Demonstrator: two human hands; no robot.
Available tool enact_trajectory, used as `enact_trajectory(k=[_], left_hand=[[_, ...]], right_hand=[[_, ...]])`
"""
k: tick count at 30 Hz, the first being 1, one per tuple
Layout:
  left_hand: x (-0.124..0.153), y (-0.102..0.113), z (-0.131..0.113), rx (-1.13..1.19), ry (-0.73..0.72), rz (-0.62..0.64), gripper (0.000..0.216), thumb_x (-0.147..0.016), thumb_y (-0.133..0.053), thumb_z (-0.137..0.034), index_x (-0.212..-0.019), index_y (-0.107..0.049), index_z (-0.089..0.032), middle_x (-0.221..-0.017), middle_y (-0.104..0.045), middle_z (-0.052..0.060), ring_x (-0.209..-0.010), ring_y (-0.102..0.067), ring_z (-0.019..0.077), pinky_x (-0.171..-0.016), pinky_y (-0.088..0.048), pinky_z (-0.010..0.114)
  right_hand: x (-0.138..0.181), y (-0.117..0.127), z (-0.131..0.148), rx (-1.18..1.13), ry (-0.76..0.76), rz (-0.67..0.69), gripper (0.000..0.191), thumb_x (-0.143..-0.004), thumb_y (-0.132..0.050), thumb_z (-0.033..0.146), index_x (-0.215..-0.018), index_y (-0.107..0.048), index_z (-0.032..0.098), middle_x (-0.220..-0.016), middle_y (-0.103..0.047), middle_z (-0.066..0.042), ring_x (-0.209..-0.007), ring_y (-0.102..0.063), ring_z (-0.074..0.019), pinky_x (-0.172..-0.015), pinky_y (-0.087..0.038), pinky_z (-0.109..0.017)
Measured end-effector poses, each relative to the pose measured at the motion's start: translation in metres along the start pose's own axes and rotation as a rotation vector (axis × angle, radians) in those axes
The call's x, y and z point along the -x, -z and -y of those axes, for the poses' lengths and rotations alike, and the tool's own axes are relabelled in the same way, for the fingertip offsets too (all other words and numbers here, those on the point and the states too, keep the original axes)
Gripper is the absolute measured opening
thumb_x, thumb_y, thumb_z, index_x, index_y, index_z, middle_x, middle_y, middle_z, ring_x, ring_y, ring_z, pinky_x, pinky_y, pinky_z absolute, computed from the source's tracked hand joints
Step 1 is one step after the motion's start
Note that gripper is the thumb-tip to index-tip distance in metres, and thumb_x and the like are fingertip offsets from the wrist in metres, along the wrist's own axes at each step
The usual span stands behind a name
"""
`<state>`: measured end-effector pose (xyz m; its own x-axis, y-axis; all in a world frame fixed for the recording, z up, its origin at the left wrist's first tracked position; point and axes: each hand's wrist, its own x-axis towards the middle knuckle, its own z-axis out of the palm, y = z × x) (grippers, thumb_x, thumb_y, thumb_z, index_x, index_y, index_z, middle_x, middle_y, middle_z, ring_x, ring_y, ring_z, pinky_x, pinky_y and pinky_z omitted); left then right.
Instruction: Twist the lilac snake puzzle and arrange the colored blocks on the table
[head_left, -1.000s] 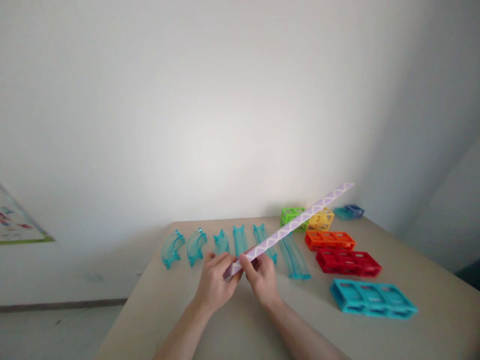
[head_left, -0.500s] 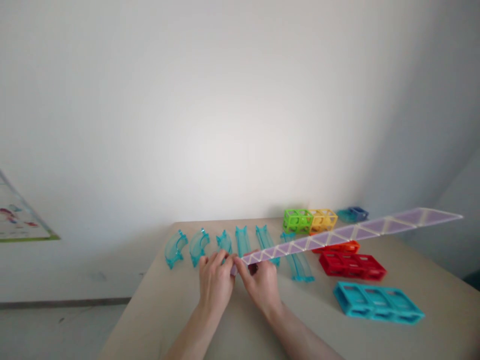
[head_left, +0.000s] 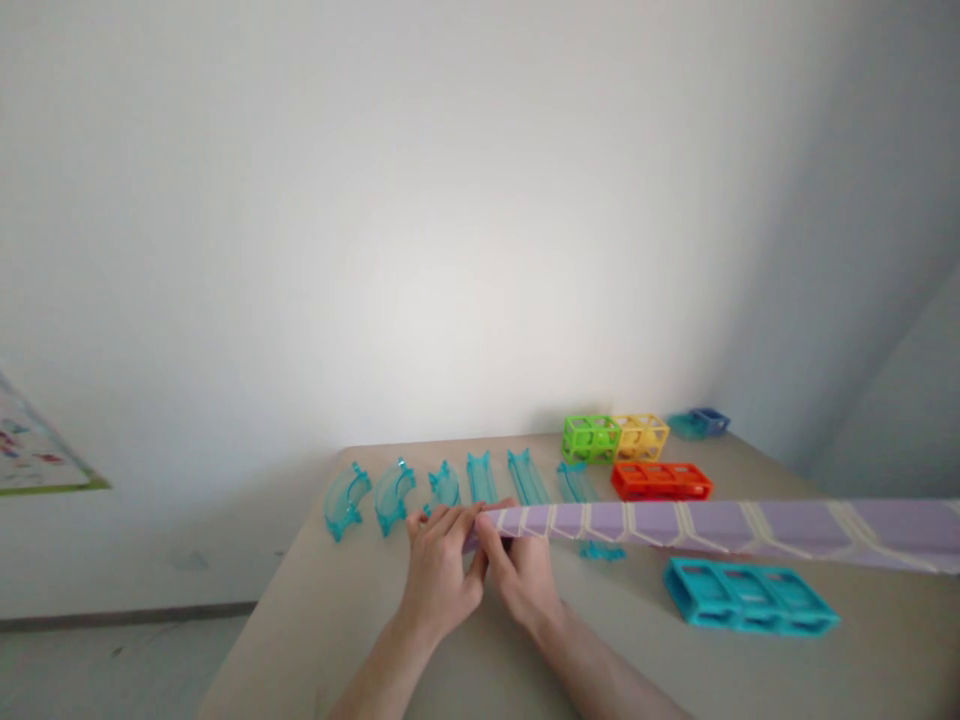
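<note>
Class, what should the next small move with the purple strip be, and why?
Probably slide the right hand a little along the purple strip for better support: that hand and the left hand grip close together near one end, while the strip runs past the picture's right edge.

Back wall (head_left: 420, 200): plain, off-white, brightest about its middle and dimmer toward the edges. Side wall (head_left: 900, 400) at right: grey, in shadow. Wall poster (head_left: 37, 450), at left: partly in view, with coloured figures and a green lower border; print illegible. Lower wall at left: faint smudges. Skirting strip (head_left: 127, 617): dark, narrow. Floor (head_left: 60, 670): pale grey, with a small dark mark. Tabletop (head_left: 300, 620): beige, matt, its far edge along the back wall. Light: soft, diffuse.
</note>
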<state>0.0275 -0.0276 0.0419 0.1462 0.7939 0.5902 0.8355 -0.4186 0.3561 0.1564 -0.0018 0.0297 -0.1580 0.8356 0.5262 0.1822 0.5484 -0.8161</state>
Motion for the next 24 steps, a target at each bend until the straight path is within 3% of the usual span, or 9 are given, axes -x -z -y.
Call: enact_trajectory(k=[9,15,18,24], left_hand=[[-0.001,-0.002,0.018,0.12,-0.122,0.009,0.027,-0.094,-0.05,-0.022,-0.116,-0.065,-0.023,-0.099,-0.072,0.009,-0.091,-0.064,0.0239,-0.081,-0.04,0.038],[0.001,-0.005,0.021,0.295,-0.182,-0.088,0.024,-0.095,-0.049,-0.02,-0.115,-0.062,-0.02,-0.102,-0.067,0.01,-0.097,-0.061,0.0222,-0.086,-0.046,0.036],[0.002,-0.004,0.021,0.399,-0.12,-0.064,0.019,-0.095,-0.049,-0.02,-0.111,-0.059,-0.02,-0.102,-0.063,0.009,-0.095,-0.059,0.0198,-0.081,-0.048,0.03],[0.003,-0.001,0.017,0.451,-0.038,0.046,0.021,-0.092,-0.054,-0.036,-0.105,-0.058,-0.02,-0.094,-0.059,0.005,-0.079,-0.057,0.017,-0.068,-0.048,0.027]], right_hand=[[-0.001,0.007,-0.006,0.01,0.043,-0.074,0.023,-0.089,-0.061,0.039,-0.077,-0.058,0.02,-0.066,-0.057,-0.001,-0.059,-0.053,-0.0163,-0.055,-0.041,-0.028],[-0.004,-0.001,-0.008,-0.225,-0.224,-0.077,0.052,-0.09,-0.052,0.057,-0.055,-0.044,0.02,-0.047,-0.039,0.004,-0.044,-0.035,-0.0091,-0.042,-0.024,-0.024],[-0.004,-0.006,-0.011,-0.391,-0.323,-0.045,0.054,-0.089,-0.051,0.063,-0.058,-0.045,0.019,-0.047,-0.038,0.005,-0.042,-0.032,-0.0077,-0.039,-0.022,-0.022],[-0.003,-0.006,-0.01,-0.535,-0.279,-0.069,0.045,-0.085,-0.059,0.06,-0.069,-0.045,0.02,-0.049,-0.036,0.008,-0.041,-0.028,-0.0064,-0.038,-0.022,-0.02]])
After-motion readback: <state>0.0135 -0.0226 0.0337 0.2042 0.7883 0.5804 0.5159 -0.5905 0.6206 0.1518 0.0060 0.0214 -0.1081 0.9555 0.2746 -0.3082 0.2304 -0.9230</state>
